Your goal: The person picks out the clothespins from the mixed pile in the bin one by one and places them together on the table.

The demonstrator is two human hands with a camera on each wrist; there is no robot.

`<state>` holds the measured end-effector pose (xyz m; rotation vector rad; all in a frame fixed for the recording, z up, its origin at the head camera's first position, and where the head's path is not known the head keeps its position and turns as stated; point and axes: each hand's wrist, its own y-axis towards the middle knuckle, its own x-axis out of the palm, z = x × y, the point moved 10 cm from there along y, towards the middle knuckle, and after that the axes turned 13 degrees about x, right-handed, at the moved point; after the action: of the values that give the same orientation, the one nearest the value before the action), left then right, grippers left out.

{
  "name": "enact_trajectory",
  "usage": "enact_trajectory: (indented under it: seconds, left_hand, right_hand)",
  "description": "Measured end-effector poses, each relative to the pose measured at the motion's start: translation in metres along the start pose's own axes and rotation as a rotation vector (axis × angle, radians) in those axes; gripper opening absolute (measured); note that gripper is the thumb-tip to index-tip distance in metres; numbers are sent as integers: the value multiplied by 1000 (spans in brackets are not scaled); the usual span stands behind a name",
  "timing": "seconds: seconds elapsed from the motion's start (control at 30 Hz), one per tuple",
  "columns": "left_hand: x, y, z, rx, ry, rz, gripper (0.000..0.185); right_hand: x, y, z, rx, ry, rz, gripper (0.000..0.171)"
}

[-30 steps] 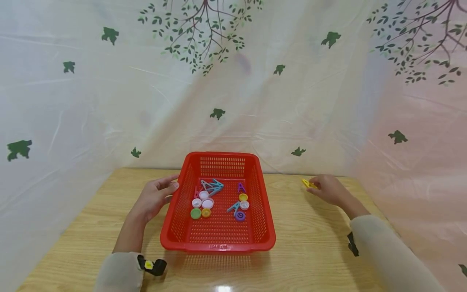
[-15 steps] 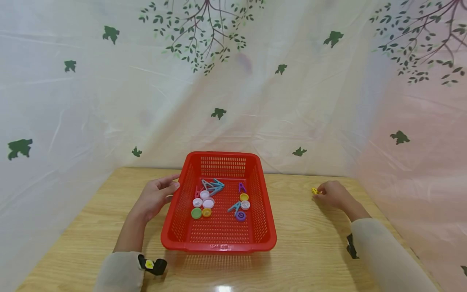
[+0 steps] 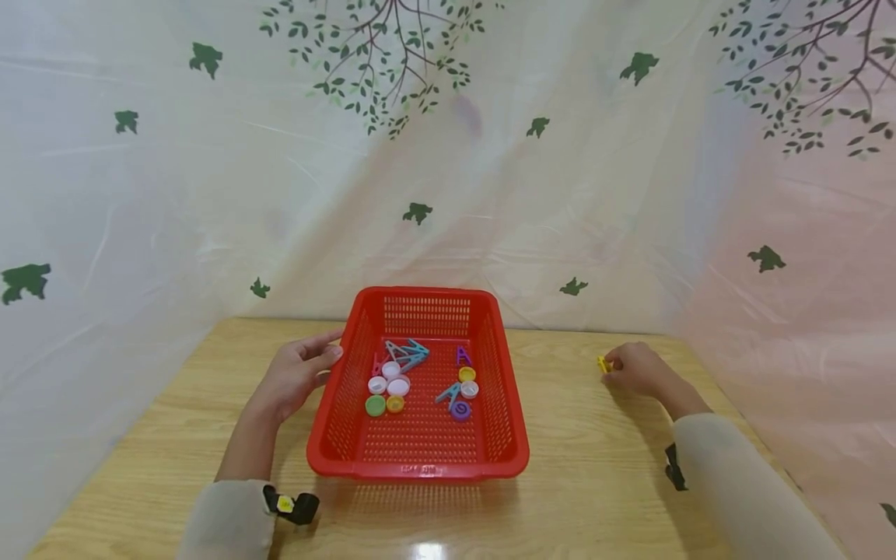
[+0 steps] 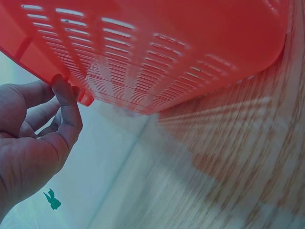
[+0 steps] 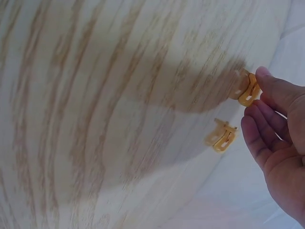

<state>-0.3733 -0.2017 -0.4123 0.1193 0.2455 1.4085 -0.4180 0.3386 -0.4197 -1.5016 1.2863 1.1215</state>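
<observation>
A red mesh basket (image 3: 420, 469) stands on the wooden table in the head view. Inside it lie several bottle caps (image 3: 397, 387) and several coloured clips (image 3: 409, 354). My left hand (image 3: 308, 367) rests against the basket's left rim with relaxed fingers. In the left wrist view one fingertip (image 4: 59, 83) touches the lip of the basket (image 4: 167, 47). My right hand (image 3: 633, 369) is low on the table to the right and pinches a small yellow clip (image 3: 603, 364) at its fingertips. The right wrist view shows that clip (image 5: 249, 90) at my fingertips (image 5: 261, 76), and a second like yellow shape (image 5: 221, 136) just below.
The wooden table (image 3: 595, 467) has a glossy top and bare room on both sides of the basket. A pale curtain printed with leaves (image 3: 490, 194) hangs close behind the table and along its right side.
My right hand came down from slightly above the table to its surface, moving a little to the right with the yellow clip. The left hand and the basket stayed still.
</observation>
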Motion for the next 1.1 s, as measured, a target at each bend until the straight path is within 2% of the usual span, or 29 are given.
enact_trajectory:
  seconds: [0.6,0.93,1.1]
  left_hand:
    - [2,1,-1,4,-10,4,55]
    - [2,1,1,12,-8,1,54]
    - [1,0,0,2,-6,13,53]
  right_hand:
    - [-2,4,14,-2,-19,23,21]
    - [-3,4,16,0,-25,7,22]
    - [-6,5,11,-23,-20,30,30]
